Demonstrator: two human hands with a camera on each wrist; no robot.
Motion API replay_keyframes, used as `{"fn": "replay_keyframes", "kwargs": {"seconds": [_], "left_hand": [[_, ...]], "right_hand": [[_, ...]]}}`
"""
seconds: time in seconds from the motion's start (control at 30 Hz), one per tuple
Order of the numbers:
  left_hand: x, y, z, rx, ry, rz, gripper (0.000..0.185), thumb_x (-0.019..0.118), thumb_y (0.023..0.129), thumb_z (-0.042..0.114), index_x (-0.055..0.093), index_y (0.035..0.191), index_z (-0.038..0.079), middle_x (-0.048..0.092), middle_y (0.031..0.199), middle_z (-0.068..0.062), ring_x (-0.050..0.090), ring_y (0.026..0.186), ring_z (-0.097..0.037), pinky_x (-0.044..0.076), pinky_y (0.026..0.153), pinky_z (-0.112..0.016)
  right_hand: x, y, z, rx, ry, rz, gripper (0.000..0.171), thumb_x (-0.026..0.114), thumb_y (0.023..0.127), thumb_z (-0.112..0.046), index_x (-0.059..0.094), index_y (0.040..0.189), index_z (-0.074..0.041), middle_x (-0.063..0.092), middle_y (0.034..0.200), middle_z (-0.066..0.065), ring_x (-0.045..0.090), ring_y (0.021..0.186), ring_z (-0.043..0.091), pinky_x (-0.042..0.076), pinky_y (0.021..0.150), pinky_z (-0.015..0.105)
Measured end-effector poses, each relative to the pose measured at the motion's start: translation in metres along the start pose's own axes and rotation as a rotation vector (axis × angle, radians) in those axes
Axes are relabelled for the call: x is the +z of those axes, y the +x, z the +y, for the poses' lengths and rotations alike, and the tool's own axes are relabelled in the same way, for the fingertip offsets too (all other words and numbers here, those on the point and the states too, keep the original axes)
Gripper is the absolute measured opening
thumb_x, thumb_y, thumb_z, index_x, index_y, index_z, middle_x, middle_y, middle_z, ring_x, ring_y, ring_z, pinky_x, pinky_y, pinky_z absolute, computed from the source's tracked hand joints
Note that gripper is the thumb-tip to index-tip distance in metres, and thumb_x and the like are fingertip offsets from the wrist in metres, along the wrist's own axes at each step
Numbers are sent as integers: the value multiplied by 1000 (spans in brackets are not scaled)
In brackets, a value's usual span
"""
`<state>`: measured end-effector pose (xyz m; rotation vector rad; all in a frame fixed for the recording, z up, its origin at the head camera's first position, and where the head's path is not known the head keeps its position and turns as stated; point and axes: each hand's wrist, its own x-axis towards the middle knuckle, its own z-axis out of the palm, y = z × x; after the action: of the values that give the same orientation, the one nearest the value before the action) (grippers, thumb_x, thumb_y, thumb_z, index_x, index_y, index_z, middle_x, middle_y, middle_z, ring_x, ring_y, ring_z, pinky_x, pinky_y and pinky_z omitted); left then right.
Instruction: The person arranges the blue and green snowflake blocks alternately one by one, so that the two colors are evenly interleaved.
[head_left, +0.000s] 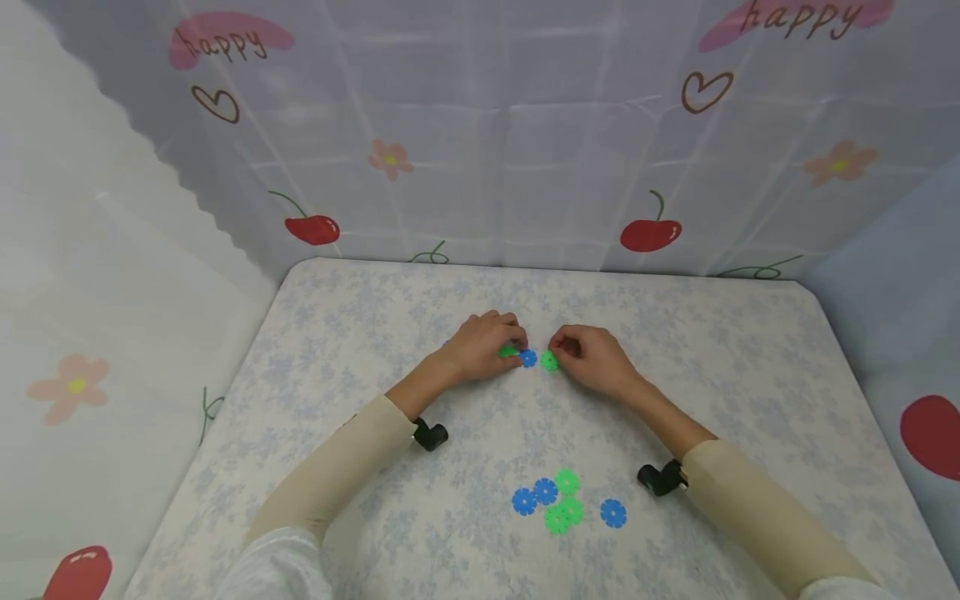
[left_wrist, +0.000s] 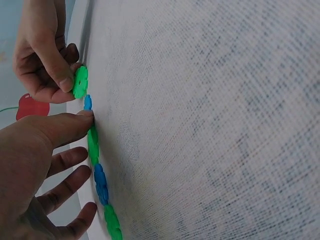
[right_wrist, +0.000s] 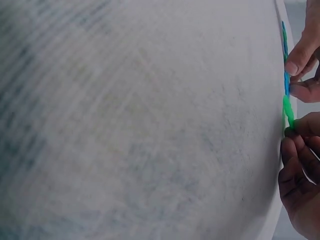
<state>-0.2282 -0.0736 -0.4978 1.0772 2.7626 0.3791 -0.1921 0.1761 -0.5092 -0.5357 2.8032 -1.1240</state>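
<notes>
My right hand (head_left: 597, 360) pinches a green flower-shaped plastic disc (head_left: 549, 361) between thumb and fingertip, tilted a little off the table. Just to its left, my left hand (head_left: 483, 347) has thumb and index finger on the edges of a blue disc (head_left: 528, 358). That blue disc is the end of a row of alternating discs; in the left wrist view a green disc (left_wrist: 93, 145), a blue disc (left_wrist: 101, 184) and another green disc (left_wrist: 113, 222) follow it under my palm. The held green disc and the row's end lie close together; the right wrist view cannot settle whether they touch.
Nearer the front of the patterned table (head_left: 465, 533) lie several loose discs: a cluster with blue discs (head_left: 524, 502) and green discs (head_left: 567, 482), and a separate blue disc (head_left: 613, 513) to the right. A printed curtain (head_left: 495, 167) hangs behind the table's far edge.
</notes>
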Motion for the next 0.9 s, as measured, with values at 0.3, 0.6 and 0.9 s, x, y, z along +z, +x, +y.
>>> {"fn": "replay_keyframes", "kwargs": {"seconds": [0.3, 0.6, 0.9], "left_hand": [[0, -1, 1, -4, -13, -3, 17, 77, 101, 39, 77, 114, 28, 67, 119, 7, 62, 113, -22, 51, 93, -47], [0, -1, 1, -11, -5, -6, 18, 78, 100, 40, 77, 115, 28, 67, 120, 6, 62, 113, -22, 53, 94, -49], [0, 0, 1, -7, 0, -6, 18, 77, 101, 39, 77, 115, 28, 68, 121, 6, 62, 113, -22, 53, 95, -50]], "right_hand": [[4, -1, -1, 12, -24, -13, 11, 71, 104, -20, 77, 110, -13, 76, 97, 3, 66, 83, 15, 55, 79, 36], [3, -9, -3, -45, -83, -74, 30, 84, 95, -27, 75, 118, -11, 71, 109, 7, 64, 92, 19, 54, 85, 39], [5, -12, -4, -59, -85, -44, 30, 85, 95, -25, 75, 120, -12, 70, 108, 6, 64, 93, 20, 54, 85, 40]]}}
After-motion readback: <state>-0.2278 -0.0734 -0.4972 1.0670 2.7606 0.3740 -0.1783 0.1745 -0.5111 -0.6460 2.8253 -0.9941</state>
